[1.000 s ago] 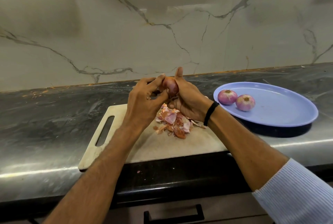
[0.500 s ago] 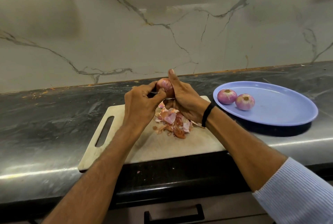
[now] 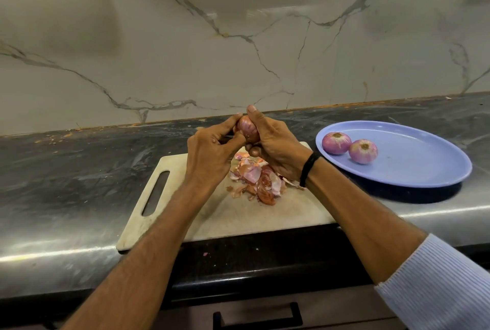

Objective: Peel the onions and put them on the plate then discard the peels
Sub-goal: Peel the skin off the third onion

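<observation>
The onion (image 3: 248,129) is held up in the air above the cutting board (image 3: 238,213), caught between both hands near the far edge of the board. The right hand (image 3: 275,146) wraps it from the right side, thumb raised along the top and the curled fingers pressed against its underside; the left hand (image 3: 212,152) closes in from the other side, thumb and forefinger pinching at the skin (a thin dark shape shows between these fingers, too hidden to say whether it is a blade). Just below the hands lies a heap of peels (image 3: 258,180) on the board, pink and brown, loose and overlapping. To the right, on the dark counter (image 3: 66,170), the blue plate (image 3: 424,170) holds two peeled onions (image 3: 350,147) that touch each other near its left rim. The peeling step looks to be in hand, with this third onion only partly stripped. The next move likely calls for drawing the pinched skin down and away while the right hand turns the bulb; then it goes to the plate, and the peels remain to be thrown out.
</observation>
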`<state>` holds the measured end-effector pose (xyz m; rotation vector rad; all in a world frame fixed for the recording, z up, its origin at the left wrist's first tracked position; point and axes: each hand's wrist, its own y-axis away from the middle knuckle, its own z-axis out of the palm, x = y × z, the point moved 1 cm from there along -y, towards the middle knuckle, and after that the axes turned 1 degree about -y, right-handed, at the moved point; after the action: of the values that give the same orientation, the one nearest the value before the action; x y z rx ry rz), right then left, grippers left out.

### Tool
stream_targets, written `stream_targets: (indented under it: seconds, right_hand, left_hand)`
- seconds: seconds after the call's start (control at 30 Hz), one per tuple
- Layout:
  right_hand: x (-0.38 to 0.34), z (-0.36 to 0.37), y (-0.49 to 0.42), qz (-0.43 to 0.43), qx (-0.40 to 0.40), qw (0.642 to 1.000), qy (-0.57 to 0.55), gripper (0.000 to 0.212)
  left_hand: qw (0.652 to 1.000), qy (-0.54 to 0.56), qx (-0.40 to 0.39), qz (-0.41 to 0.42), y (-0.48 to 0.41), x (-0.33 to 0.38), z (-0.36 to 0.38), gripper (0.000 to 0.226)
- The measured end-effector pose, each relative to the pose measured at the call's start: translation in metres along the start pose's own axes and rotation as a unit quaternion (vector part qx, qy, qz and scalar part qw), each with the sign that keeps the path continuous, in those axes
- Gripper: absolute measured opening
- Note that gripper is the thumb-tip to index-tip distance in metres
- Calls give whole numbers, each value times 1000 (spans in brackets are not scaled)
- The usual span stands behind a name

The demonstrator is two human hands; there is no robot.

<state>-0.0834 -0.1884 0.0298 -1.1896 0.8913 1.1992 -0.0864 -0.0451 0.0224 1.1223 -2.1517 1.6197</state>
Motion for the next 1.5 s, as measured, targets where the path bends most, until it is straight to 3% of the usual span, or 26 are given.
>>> stream_targets:
  seconds: [0.13, 0.67, 0.8, 1.23, 1.5]
  right_hand:
    - [0, 0, 0, -3, 9, 1000, 10, 43]
    - [5, -3, -3, -28, 19, 998, 43, 47]
    - [4, -3, -1, -38, 21, 998, 45, 53]
    - [3, -3, -1, -81, 21, 995, 58, 35]
    - [5, -7, -3, -89, 19, 993, 75, 46]
  left_hand:
    - [1000, 4, 26, 4, 0, -2, -1, 30]
    - [1000, 0, -5, 1, 1, 3, -3, 32]
    - [999, 36, 23, -11, 1, 3, -5, 28]
    - [999, 31, 20, -24, -1, -5, -3, 28]
    - [998, 50, 9, -26, 0, 3, -1, 32]
